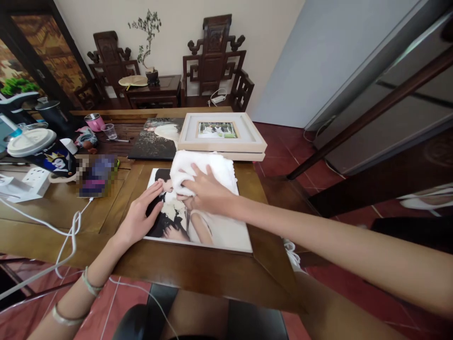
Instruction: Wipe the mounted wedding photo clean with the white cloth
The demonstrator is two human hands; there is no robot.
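A large photo print point(226, 231) of people in formal dress lies flat on the wooden table in front of me. My left hand point(141, 215) rests on its left edge with fingers stretched out. Bunched under my right hand point(208, 191) is a white towel point(222, 166), pressed on the upper part of the photo. The fingers of my right hand curl into the towel, and it covers part of the picture. Just behind the towel, a white picture frame point(184, 120) holding a small photo sits on another frame.
A dark photo panel point(152, 141) lies left of the frames. On the left stand a lidded cup point(53, 151), a power strip point(35, 183) with white cables point(72, 231), a blurred-out phone point(97, 175) and a pink mug point(94, 122). Carved chairs point(216, 56) stand behind.
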